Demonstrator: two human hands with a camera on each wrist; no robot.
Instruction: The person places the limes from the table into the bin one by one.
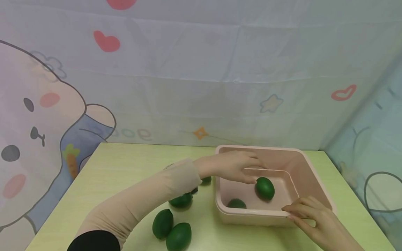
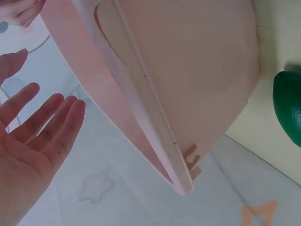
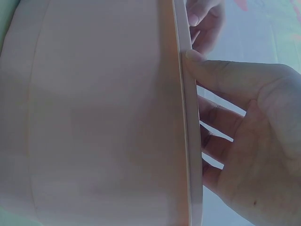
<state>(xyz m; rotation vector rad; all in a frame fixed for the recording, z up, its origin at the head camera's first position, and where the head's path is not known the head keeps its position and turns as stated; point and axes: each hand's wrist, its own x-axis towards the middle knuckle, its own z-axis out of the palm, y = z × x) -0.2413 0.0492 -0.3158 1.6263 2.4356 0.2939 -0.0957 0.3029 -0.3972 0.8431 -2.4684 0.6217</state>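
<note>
Pink bin (image 1: 257, 219), near back-right corner of bench (image 1: 122, 164); two limes (image 1: 265, 190) inside. Left hand (image 1: 233, 165): fingers released, over bin. Right hand (image 1: 314, 216): fingers grasping bin's near rim. Further limes (image 1: 179, 237): bench, left of bin.

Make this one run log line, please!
left hand: empty, over bin; right hand: grips bin; green fruits: two visible inside, others on table

a staged tabletop corner, creased cartoon-print cloth backdrop (image 1: 188, 52), patterned side sheet (image 1: 383, 139), pale yellow-green table (image 1: 135, 160)
</note>
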